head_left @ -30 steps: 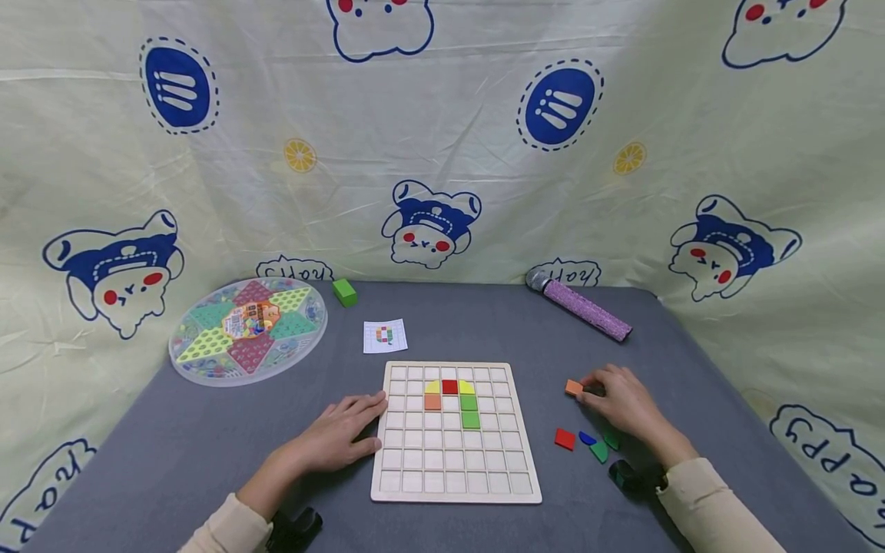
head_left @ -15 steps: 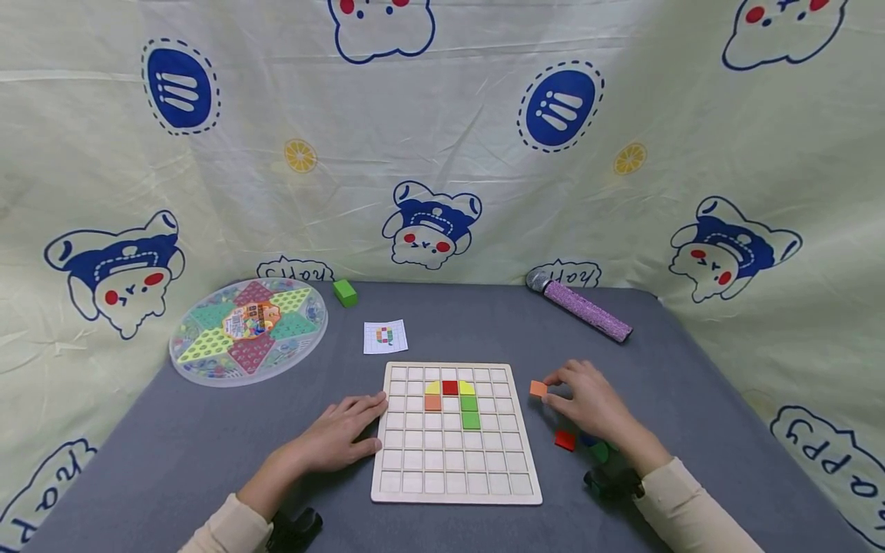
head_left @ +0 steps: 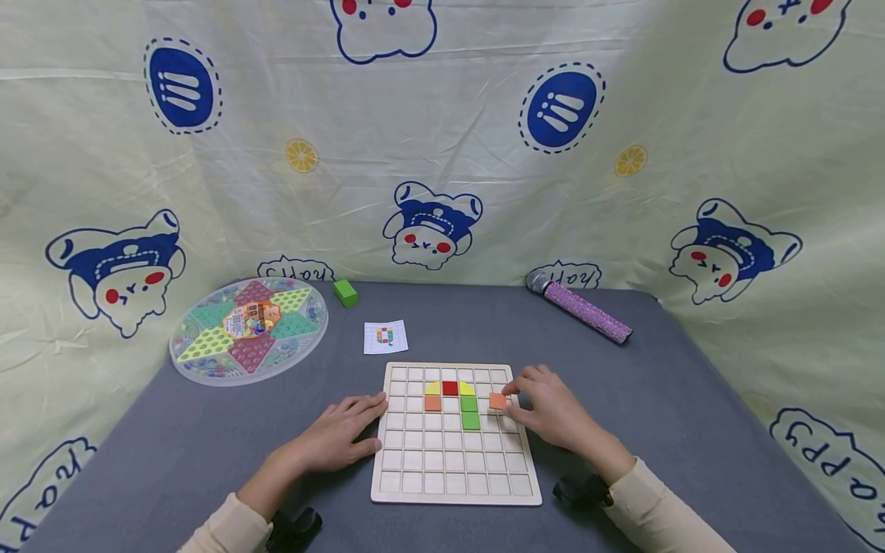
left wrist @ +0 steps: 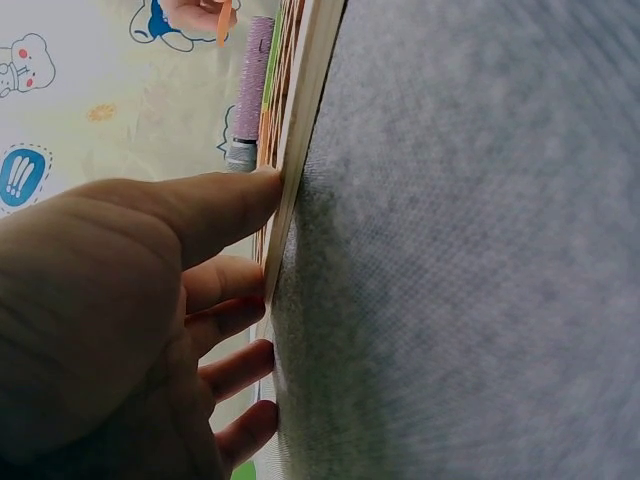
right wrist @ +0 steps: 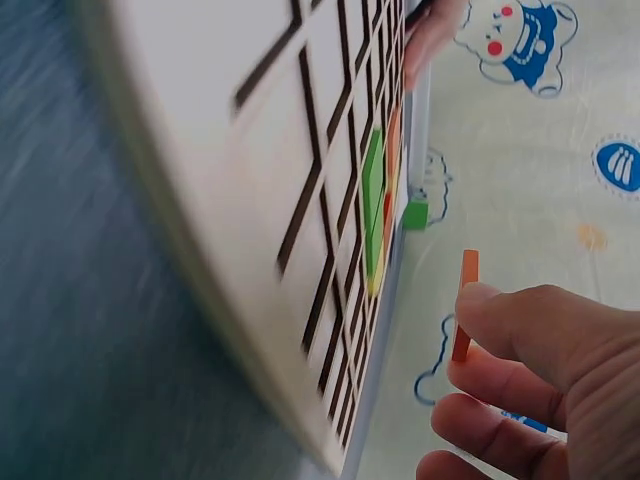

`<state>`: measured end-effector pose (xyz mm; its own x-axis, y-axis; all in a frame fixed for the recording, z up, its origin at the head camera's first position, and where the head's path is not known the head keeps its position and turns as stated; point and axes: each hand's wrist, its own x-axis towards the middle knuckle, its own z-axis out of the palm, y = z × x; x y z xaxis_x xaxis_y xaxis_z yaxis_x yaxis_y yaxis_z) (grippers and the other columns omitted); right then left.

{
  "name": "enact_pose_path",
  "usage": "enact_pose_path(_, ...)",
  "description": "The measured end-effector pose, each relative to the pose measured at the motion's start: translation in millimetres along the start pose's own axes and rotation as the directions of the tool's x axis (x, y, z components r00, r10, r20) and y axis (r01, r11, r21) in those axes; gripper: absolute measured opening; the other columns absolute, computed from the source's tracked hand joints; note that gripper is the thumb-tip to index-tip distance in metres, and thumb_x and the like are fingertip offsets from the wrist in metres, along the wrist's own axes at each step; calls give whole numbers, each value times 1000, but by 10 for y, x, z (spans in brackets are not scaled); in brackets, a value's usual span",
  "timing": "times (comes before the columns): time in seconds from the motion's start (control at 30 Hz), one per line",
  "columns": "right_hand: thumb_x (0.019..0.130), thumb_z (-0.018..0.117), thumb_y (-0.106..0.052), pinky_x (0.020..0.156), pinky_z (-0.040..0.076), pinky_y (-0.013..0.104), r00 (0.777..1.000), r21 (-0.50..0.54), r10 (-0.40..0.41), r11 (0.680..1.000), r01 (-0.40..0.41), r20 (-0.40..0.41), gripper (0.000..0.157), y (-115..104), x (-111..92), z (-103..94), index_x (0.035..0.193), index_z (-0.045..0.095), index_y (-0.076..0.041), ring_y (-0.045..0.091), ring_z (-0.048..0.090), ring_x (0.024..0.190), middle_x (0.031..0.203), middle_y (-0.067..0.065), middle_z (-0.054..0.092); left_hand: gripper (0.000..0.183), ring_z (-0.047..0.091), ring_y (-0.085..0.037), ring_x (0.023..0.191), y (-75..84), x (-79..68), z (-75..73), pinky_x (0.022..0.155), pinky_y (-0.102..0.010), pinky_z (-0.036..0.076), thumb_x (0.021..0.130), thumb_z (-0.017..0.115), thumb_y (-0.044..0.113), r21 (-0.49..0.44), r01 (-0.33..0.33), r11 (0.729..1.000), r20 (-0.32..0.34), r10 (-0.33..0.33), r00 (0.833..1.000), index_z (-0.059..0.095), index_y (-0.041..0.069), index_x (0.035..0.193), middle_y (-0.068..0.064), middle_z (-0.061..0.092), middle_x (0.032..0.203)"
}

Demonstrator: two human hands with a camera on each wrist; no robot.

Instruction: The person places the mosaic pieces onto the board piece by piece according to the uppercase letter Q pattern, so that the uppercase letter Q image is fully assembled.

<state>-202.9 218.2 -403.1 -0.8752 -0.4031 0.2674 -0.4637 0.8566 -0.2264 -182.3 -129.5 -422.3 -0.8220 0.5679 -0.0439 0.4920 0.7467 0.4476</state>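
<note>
Between thumb and fingers my right hand [head_left: 553, 407] pinches a square orange tile [head_left: 497, 402], held above the right side of a wooden grid board [head_left: 423, 482]. In the right wrist view the orange tile [right wrist: 466, 305] appears edge-on, apart from the board. My left hand [head_left: 339, 432] rests against the board's left edge, its thumb and fingertips touching the rim in the left wrist view. Set in the board's upper cells are two yellow pieces [head_left: 432, 388], a red tile [head_left: 450, 388], another orange tile [head_left: 432, 403] and two green tiles [head_left: 470, 420].
Behind the board lies a small pattern card [head_left: 386, 337]. A round patterned game box [head_left: 200, 361] sits at the back left beside a green block [head_left: 345, 293]. At the back right is a purple glittery microphone [head_left: 586, 309]. My right arm hides the loose pieces.
My right hand has carried the orange tile leftward from the table at the right to over the board. My left hand has stayed at the board's edge.
</note>
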Motion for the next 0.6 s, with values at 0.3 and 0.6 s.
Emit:
enact_pose_path(0.3,79,73,-25,82,43,38,997,13,-72,997,71,20,17,-235,119,96,93,71,-16,16,50,94,95,-3,62,59,32,-31,137,-8,13,11,104,-63,25,95,55,29,-16,9,1000,7,-9,1000,35,9,147,-7,33,153)
enact_pose_path(0.6,77,76,-31,76,42,31,989,-12,-149,989,149,25,20,-402,233,184,92,73,-18,11,48,86,91,-5,62,60,31,-31,138,-5,9,6,104,-65,24,94,56,30,-20,22,1000,9,-22,1000,35,10,147,-6,33,153)
